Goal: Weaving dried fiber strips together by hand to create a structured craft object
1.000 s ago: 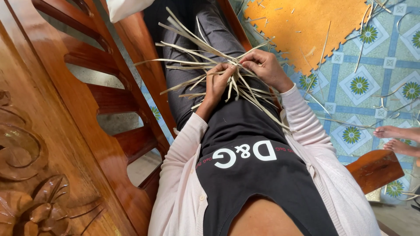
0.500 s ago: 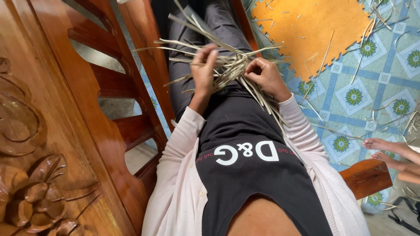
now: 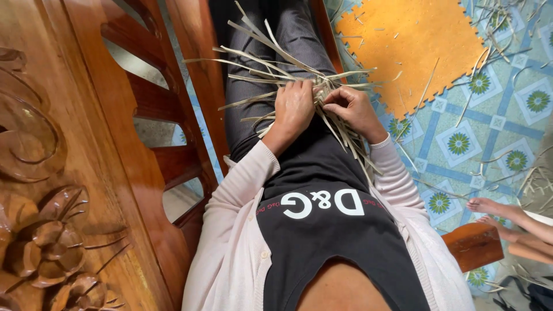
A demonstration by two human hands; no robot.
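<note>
Two hands work a bundle of pale flat strips (image 3: 311, 86) over the lap of a seated person, seen from above.

The left hand (image 3: 292, 106) lies palm down on the bundle with its fingers curled over the strips, while the right hand (image 3: 352, 109) pinches several strips between thumb and fingertips just beside it; the two hands almost touch. Loose ends fan out over the grey striped trousers (image 3: 259, 109) and trail down past the right wrist. A carved wooden chair frame (image 3: 86, 144) fills the left side. To the right, an orange foam mat (image 3: 415, 46) lies on a blue patterned floor (image 3: 461, 144), both littered with strip offcuts. Another person's bare feet (image 3: 495, 216) enter at the right edge, the rest cut off. The hands hide where the strips cross, so any weave is hard to make out.
</note>
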